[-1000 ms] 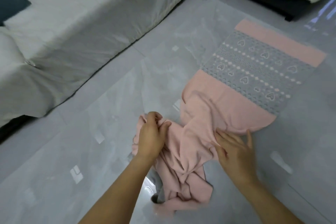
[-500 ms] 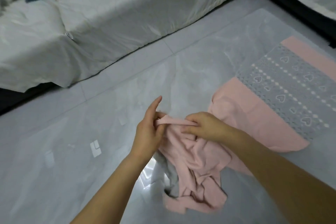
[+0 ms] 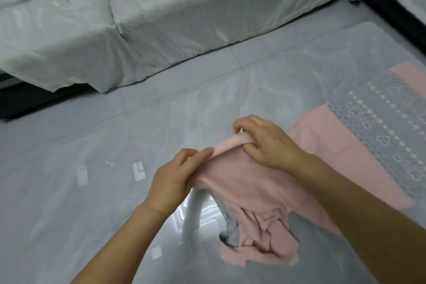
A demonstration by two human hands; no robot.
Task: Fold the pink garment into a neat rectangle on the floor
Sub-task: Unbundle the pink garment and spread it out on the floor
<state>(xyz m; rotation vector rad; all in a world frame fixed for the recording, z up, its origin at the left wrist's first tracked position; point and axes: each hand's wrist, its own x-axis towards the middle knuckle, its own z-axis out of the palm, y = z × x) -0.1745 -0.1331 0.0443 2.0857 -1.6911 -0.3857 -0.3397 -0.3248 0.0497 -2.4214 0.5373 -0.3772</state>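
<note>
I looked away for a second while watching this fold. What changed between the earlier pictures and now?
The right hand left the flat cloth, crossed over and gripped the raised edge of the pink garment. The left hand pinches the same edge, and together they have drawn it taut above the floor. The patterned far end stays flat; the near end stays crumpled.

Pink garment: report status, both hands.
Left hand and right hand both pinching one edge of the pink garment, lifted. Near end bunched, far end flat on floor. Nothing in the way.
</note>
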